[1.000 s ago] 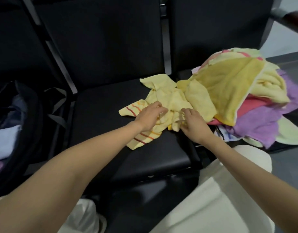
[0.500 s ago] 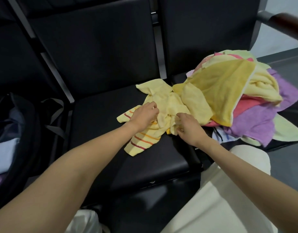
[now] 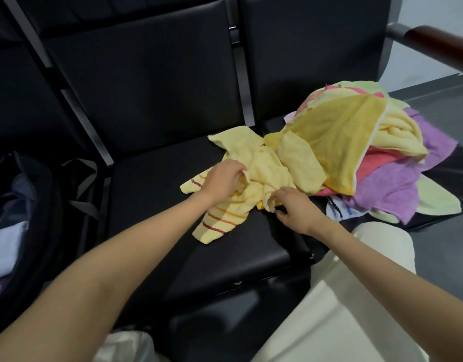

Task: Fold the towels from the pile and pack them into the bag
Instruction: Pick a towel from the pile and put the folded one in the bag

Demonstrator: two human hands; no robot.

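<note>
A crumpled pale yellow towel with red and orange stripes (image 3: 225, 218) lies on the middle black seat (image 3: 152, 205). My left hand (image 3: 221, 180) grips a bunched fold of it near its left side. My right hand (image 3: 294, 207) pinches its lower right edge between thumb and fingers. To the right, a pile of towels (image 3: 368, 158) in yellow, pink, purple and pale green covers the neighbouring seat and spills toward the striped towel. A dark bag (image 3: 29, 218) stands open at the far left with folded light blue and purple cloth inside.
Black seat backs (image 3: 147, 82) rise behind the towels. A brown armrest (image 3: 439, 45) juts in at the upper right. My cream-coloured trouser leg (image 3: 342, 296) fills the lower right. Grey bag straps (image 3: 84, 184) hang between bag and seat.
Both hands have kept hold of the striped towel and shifted slightly; the left hand has gathered more cloth, and the right hand has slid down to the towel's lower edge.
</note>
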